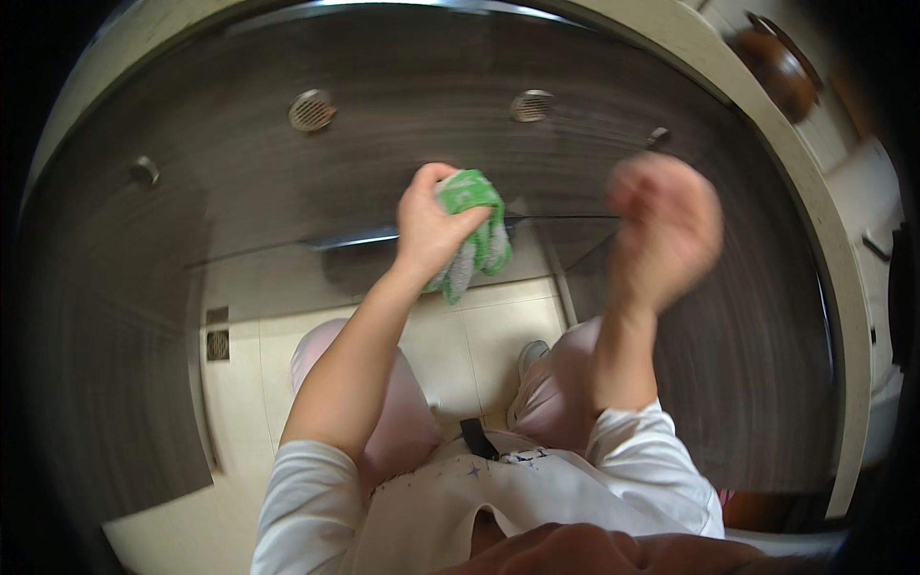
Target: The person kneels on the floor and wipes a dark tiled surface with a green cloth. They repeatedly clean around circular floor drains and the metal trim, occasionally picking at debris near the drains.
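Observation:
My left hand (429, 223) grips a folded green and grey cleaning cloth (471, 192), its loose ends hanging below the thumb. Behind the cloth are dark wood-grain cabinet fronts (420, 144); whether the cloth touches them is unclear. A metal bar handle (356, 238) runs just left of the cloth. My right hand (665, 215) is raised off to the right, blurred by motion, with its fingers seemingly curled. A small metal knob (658, 136) on the cabinet front lies just above it. I make out nothing in that hand.
Two round metal vents (311, 111) and another knob (146, 171) sit on the cabinet front. A pale countertop edge (805, 154) curves around it, with a brown pot (776, 68) at upper right. Below are my knees and a tiled floor (438, 345) with a drain grate (218, 346).

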Tool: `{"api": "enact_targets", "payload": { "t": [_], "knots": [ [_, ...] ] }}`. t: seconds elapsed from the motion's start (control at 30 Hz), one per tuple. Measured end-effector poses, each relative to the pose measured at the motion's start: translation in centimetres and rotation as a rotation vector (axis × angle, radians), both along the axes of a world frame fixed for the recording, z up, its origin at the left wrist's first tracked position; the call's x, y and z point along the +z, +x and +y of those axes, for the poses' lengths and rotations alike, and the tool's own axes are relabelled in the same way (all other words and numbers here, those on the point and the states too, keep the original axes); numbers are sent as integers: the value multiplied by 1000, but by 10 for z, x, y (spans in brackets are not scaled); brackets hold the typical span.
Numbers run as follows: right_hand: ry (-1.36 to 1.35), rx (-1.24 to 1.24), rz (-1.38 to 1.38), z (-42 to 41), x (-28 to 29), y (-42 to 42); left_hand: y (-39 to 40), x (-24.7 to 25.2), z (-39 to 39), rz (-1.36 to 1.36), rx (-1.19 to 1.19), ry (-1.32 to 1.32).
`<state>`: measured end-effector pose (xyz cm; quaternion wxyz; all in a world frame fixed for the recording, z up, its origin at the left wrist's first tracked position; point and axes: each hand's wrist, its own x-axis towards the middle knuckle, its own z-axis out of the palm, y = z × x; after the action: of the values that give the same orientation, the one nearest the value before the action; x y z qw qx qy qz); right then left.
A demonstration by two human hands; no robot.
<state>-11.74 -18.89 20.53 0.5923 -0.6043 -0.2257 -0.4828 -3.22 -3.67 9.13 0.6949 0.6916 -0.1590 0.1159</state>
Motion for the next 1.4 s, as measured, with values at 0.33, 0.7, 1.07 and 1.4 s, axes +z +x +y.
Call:
{"api": "enact_targets", "payload": {
  "t": [0.33, 0.7, 1.07, 1.4],
  "knots": [
    [-102, 257, -923, 26, 33, -103, 0, -5, -8, 25, 9, 31],
    [-13, 524, -773, 2, 31, -105, 0, -6, -8, 35, 13, -57],
    [83, 1336, 121, -58, 1, -84, -3, -3, -8, 1, 32, 57],
    [672, 1051, 693, -79, -66, -26, 0, -8, -7, -7, 17, -17]
  ]
}}
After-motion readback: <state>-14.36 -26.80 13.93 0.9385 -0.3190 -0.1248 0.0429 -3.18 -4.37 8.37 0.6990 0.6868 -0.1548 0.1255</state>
